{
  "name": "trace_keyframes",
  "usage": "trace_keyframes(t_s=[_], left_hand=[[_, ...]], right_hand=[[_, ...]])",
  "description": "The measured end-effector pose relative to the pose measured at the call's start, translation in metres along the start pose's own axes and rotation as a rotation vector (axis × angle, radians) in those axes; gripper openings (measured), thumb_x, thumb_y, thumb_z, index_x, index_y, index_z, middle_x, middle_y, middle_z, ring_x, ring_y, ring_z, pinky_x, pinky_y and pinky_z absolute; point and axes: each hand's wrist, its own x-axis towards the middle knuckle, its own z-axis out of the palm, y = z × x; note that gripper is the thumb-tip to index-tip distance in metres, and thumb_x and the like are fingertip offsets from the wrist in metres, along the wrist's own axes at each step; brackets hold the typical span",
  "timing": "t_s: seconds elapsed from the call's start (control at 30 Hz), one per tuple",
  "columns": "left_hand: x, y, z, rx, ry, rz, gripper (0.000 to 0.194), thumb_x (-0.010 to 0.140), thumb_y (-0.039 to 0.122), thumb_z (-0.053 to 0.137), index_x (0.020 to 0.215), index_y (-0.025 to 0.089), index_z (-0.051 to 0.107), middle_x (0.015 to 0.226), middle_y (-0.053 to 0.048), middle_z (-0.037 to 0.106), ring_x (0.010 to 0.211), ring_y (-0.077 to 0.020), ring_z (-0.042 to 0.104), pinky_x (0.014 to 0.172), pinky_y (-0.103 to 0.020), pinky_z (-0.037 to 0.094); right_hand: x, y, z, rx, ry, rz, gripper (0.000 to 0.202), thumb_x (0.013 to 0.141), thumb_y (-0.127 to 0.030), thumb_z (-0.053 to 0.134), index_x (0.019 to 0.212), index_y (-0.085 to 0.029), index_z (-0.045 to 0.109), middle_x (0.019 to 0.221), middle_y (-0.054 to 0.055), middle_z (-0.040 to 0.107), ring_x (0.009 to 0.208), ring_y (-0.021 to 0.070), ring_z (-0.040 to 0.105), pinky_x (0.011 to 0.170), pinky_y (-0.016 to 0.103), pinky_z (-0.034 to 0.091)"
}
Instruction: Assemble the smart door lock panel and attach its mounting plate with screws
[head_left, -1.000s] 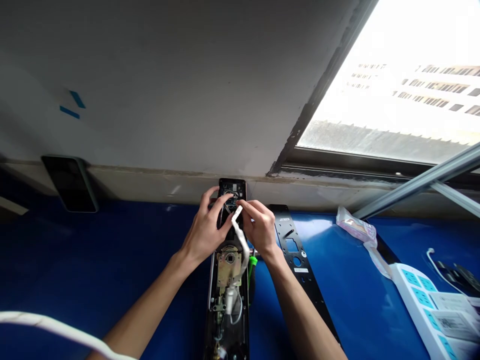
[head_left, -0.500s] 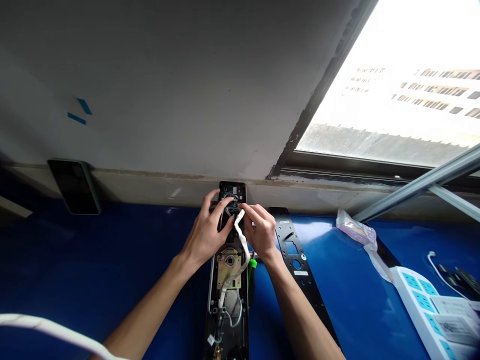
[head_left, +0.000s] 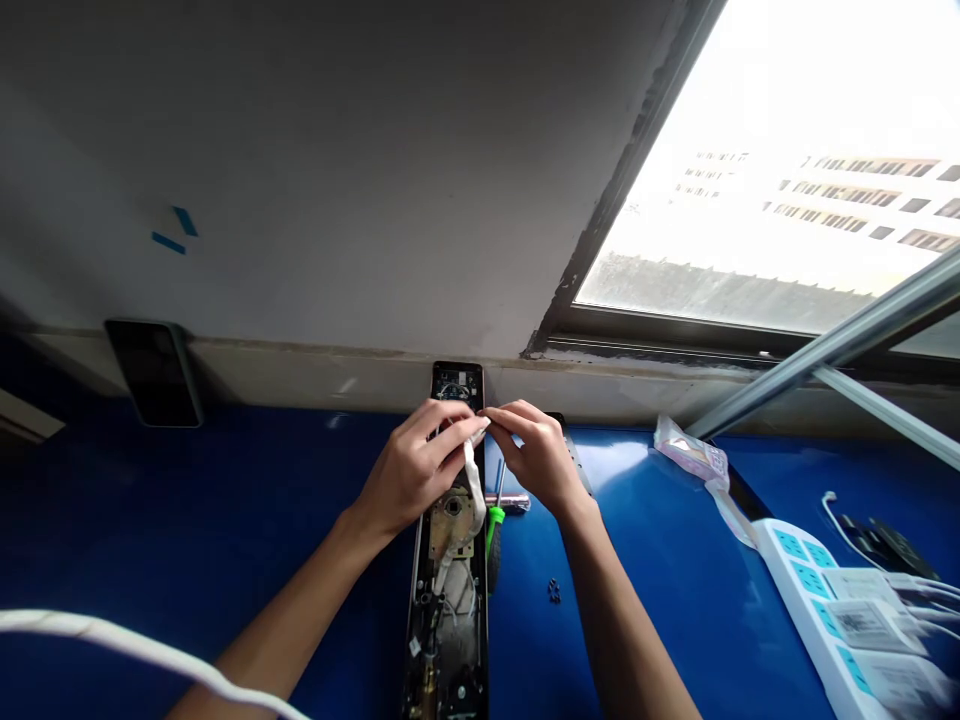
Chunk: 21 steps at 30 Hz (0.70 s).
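A long black open lock-like housing (head_left: 461, 655) runs away from me, its far end against the wall. A circuit board (head_left: 459, 380) shows in that end, and a brassy square plate (head_left: 452, 522) lies lower down. From the housing rises a white-wrapped cable (head_left: 473, 475). My left hand (head_left: 412, 465) is closed on the cable near its upper end, above the housing. My right hand (head_left: 536, 455) pinches the tip of the same cable, thumb and forefinger together. Fingers hide the connector, if any, at the tip.
Right of the housing lie a green-handled screwdriver (head_left: 494, 530), a shiny cylinder (head_left: 514, 502) and several small dark screws (head_left: 553, 590). A black plate (head_left: 574, 455) is mostly behind my right arm. Further right are a power strip (head_left: 802, 600) and a plastic packet (head_left: 694, 450). A phone-like device (head_left: 154, 372) leans on the wall.
My left hand has come off the circuit board and now grips the cable by its end. Both hands hold it lifted above the housing. The black plate has shifted away behind my right arm.
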Motion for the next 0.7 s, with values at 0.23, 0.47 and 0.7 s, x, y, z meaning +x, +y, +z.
trace_keyframes(t_s=[0.23, 0.47, 0.7], left_hand=[[0.009, 0.039, -0.002, -0.069, -0.016, 0.151, 0.021, 0.102, 0.015, 0.061, 0.120, 0.019, 0.070, 0.101, -0.007, 0.077, 0.092, -0.0190, 0.070, 0.081, -0.033, 0.059], [0.036, 0.062, 0.039, 0.100, -0.079, 0.095, 0.021, 0.105, 0.026, 0.056, 0.104, 0.017, 0.076, 0.095, -0.008, 0.078, 0.086, -0.0215, 0.072, 0.077, -0.036, 0.056], [0.046, 0.061, 0.096, 0.209, -0.369, -0.083, 0.019, 0.100, 0.017, 0.058, 0.103, 0.017, 0.076, 0.099, -0.009, 0.077, 0.089, -0.0229, 0.073, 0.078, -0.034, 0.054]], right_hand=[[-0.033, -0.014, -0.050, 0.149, -0.049, 0.192, 0.038, 0.093, -0.026, 0.074, 0.130, -0.030, 0.071, 0.114, 0.005, 0.077, 0.092, 0.0184, 0.072, 0.085, 0.034, 0.058], [-0.083, -0.016, -0.097, 0.460, -0.079, 0.452, 0.036, 0.106, -0.051, 0.049, 0.116, -0.021, 0.065, 0.092, 0.007, 0.080, 0.081, 0.0193, 0.077, 0.075, 0.034, 0.064], [-0.119, 0.000, -0.115, 0.499, -0.157, 0.585, 0.038, 0.093, -0.053, 0.071, 0.109, -0.019, 0.076, 0.089, 0.008, 0.082, 0.084, 0.0221, 0.079, 0.077, 0.035, 0.065]])
